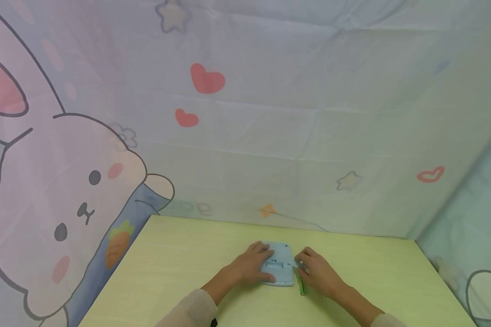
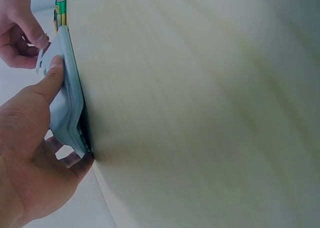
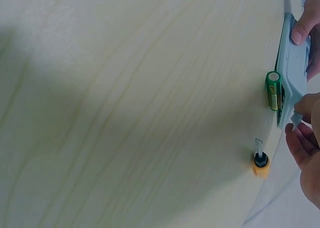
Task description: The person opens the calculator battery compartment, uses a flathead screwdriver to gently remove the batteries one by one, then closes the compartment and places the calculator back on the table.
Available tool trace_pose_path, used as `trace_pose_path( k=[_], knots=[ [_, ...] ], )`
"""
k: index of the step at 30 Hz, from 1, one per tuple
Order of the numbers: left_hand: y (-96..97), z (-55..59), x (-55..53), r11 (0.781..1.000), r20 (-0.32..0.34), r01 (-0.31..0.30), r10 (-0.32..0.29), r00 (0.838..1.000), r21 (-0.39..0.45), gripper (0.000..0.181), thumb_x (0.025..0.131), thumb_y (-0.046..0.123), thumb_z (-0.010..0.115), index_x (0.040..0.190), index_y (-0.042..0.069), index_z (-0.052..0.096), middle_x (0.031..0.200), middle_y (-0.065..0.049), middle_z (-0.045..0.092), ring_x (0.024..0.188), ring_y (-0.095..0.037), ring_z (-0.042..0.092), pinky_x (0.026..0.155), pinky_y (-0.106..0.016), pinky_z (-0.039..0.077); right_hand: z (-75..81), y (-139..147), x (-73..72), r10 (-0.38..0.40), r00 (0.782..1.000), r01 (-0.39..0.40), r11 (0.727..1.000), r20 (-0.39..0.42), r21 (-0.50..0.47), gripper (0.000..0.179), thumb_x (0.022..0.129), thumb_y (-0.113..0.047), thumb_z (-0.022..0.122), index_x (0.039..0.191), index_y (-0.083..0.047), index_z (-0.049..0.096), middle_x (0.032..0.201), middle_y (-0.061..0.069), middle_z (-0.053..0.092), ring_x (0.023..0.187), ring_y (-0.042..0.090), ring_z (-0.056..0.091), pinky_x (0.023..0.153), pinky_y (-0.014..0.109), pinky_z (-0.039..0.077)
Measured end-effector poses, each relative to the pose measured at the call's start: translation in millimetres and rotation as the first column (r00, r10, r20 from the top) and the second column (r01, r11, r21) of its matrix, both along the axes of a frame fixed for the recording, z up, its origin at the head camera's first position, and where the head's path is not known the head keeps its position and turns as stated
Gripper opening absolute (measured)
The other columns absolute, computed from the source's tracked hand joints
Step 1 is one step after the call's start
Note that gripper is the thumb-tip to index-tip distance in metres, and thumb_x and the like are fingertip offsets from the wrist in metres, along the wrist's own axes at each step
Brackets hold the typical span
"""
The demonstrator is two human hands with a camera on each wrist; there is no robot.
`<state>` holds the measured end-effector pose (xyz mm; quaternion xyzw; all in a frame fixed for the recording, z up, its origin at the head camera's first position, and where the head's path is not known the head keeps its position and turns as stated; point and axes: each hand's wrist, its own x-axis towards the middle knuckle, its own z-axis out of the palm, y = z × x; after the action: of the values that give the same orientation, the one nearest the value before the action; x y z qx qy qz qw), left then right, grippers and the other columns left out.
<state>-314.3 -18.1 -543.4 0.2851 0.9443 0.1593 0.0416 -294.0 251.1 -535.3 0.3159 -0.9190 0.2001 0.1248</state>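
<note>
A flat light blue device (image 1: 284,275), shaped like a calculator, lies with its back up on the table. Its battery compartment (image 1: 275,265) is uncovered. My left hand (image 1: 251,265) holds the device at its left side, thumb on the back and fingers around the edge, as the left wrist view shows. Just right of the device, my right hand (image 1: 317,272) pinches a small light blue piece (image 3: 296,119), which looks like a battery cover. A green battery (image 3: 274,90) lies on the table beside the device, close to the right hand.
A pale yellow table (image 1: 180,254) bears everything. Beyond the right hand, the right wrist view shows a small orange tool with a metal shaft (image 3: 260,163), perhaps a screwdriver. Behind the table hangs a printed cloth (image 1: 270,136).
</note>
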Motion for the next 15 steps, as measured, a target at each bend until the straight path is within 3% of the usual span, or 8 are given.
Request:
trace_pose_path(
  k=[15],
  knots=[
    [-0.2,0.2,0.9,1.0,-0.006,-0.003,0.003,1.0,0.008,0.085,0.091,0.065,0.073,0.16,0.021,0.048,0.167,-0.003,0.038,0.159,-0.029,0.027,0.121,-0.047,0.04,2.2,-1.0,1.5,0.003,1.0,-0.003,1.0,0.002,-0.011,0.023,0.09,-0.001,0.082,0.109,-0.007,0.072,0.108,0.002,0.063,0.094,0.018,0.067,0.081,0.031,0.06]
  ],
)
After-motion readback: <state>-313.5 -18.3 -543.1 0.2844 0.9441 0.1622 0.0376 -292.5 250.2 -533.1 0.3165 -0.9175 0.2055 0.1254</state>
